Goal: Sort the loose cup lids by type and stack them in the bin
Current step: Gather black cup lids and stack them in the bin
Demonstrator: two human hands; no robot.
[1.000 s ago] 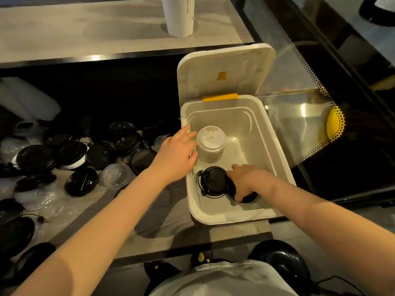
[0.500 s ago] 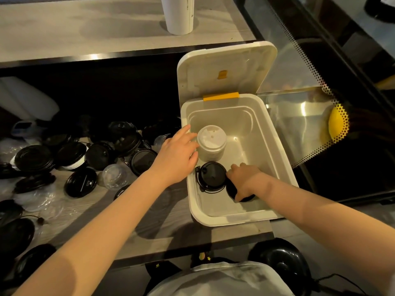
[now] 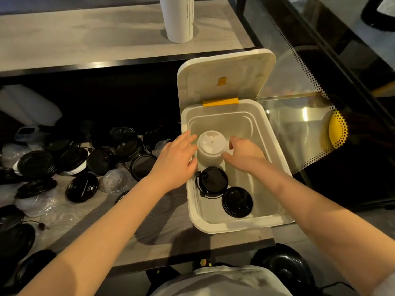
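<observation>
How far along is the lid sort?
Early. Done: the white bin holds a stack of white lids and two black lids side by side. In hand: left hand and right hand flank the white stack, seemingly steadying it. Left: a large pile of loose black and clear lids on the counter beside the bin.

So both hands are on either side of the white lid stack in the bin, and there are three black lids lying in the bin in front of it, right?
Not quite. The head view shows two black lids in the bin, not three: one just in front of the white lid stack, another nearer the front wall. The left hand and right hand do flank the stack.
</observation>
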